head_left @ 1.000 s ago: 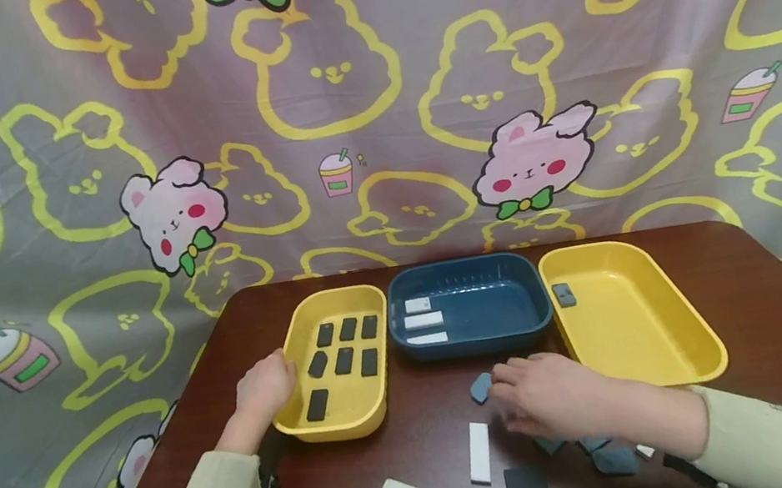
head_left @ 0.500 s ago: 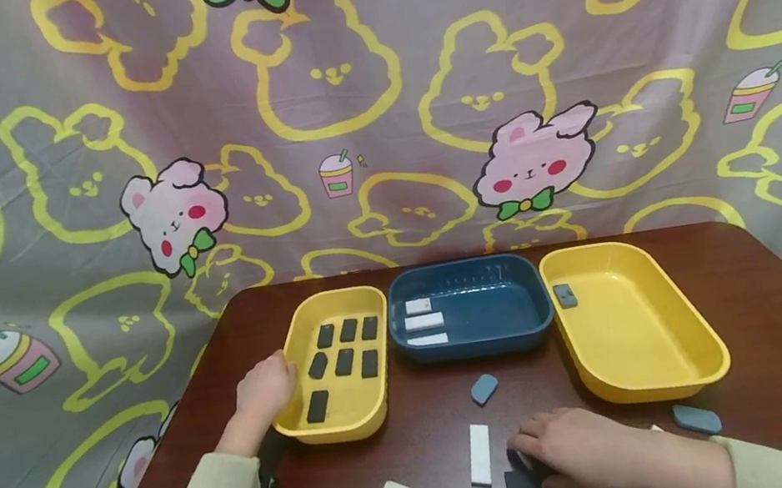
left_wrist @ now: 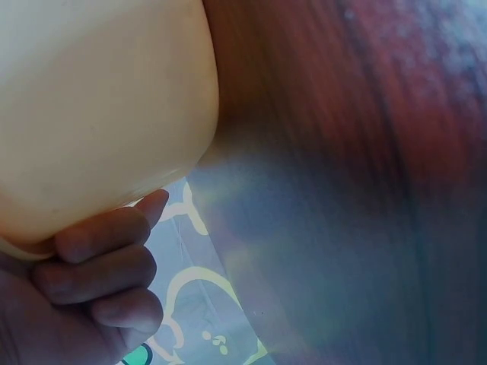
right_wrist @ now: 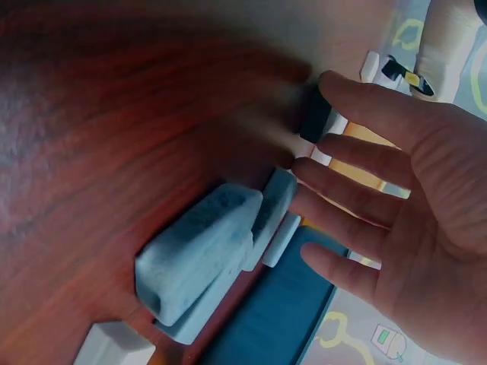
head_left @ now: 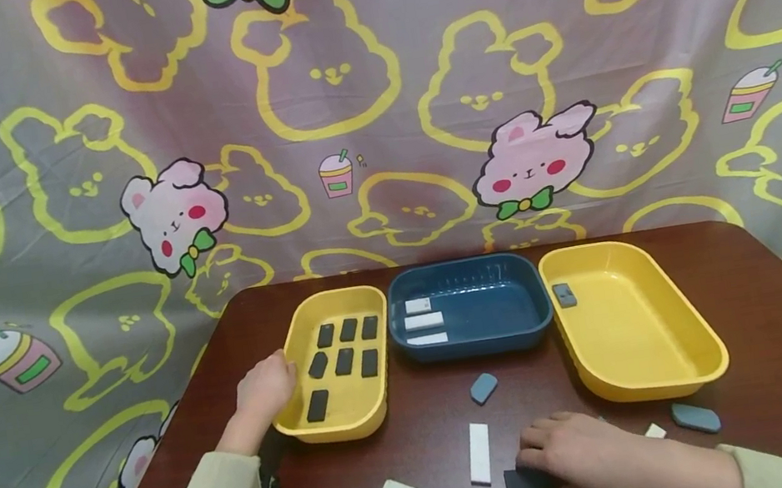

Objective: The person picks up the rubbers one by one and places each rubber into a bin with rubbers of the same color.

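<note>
In the head view my left hand (head_left: 267, 393) grips the outer rim of the left yellow tray (head_left: 336, 433); its fingers curl under the edge in the left wrist view. Several black erasers (head_left: 343, 360) lie in that tray. My right hand (head_left: 581, 452) is low over the table, with thumb and index finger on opposite sides of a black eraser (right_wrist: 316, 114), pinching it at one end. The eraser's other end shows left of the hand in the head view. Under the right palm lie blue-grey erasers (right_wrist: 198, 251), mostly hidden from the head camera.
A blue tray (head_left: 497, 342) holds 3 white erasers (head_left: 423, 321). The right yellow tray (head_left: 656, 390) holds one grey eraser (head_left: 564, 296). On the table lie white erasers (head_left: 479, 454), a blue-grey eraser (head_left: 484, 388) and another blue-grey eraser (head_left: 696, 418) near the right tray. A patterned curtain (head_left: 371, 112) hangs behind.
My right hand has come down and toward the table's near side, from beside the upper blue-grey eraser onto the black eraser. The left hand stays on the tray rim.
</note>
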Tool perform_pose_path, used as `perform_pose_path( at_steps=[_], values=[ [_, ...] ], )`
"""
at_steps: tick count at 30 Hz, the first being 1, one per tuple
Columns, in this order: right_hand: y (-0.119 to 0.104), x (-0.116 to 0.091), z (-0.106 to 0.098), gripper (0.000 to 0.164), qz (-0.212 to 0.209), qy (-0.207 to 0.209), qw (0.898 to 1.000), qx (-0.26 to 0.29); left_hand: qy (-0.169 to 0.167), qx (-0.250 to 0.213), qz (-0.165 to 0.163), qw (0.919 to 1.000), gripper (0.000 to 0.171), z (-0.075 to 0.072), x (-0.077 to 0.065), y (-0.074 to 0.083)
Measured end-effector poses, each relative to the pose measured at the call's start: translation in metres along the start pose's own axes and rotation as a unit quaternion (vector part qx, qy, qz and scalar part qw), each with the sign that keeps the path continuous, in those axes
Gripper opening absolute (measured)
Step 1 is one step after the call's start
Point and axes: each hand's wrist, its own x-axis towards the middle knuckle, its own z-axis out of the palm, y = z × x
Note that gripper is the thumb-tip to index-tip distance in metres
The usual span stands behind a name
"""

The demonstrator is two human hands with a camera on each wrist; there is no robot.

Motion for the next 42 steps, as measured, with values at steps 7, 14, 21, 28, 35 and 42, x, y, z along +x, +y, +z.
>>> perform_pose_path(
  at_steps=[7,14,21,28,35,42],
  values=[
    [-0.002,0.003,0.003,0.029,-0.024,0.008,1.0,-0.014,-0.004,-0.003,-0.002,1.0,0.032,0.002,0.0,-0.001],
    [-0.003,0.01,0.003,0.03,-0.004,0.013,1.0,-0.017,-0.003,-0.011,-0.002,0.9999,0.029,-0.002,0.003,0.0],
    [-0.003,0.015,0.005,0.023,0.001,0.047,0.997,-0.058,-0.002,-0.004,-0.004,1.0,0.031,-0.003,0.004,0.001],
    [-0.001,0.017,0.004,0.021,0.021,0.022,0.999,-0.014,-0.004,-0.003,0.0,1.0,0.032,0.0,0.002,0.0],
    [-0.003,0.026,-0.013,0.025,0.038,0.051,0.998,-0.008,-0.003,0.002,-0.003,1.0,0.032,0.001,0.001,-0.001],
    [-0.003,0.041,-0.042,0.027,0.061,0.124,0.99,0.006,-0.007,0.003,-0.007,0.9999,0.031,0.002,0.002,-0.002]
  ],
)
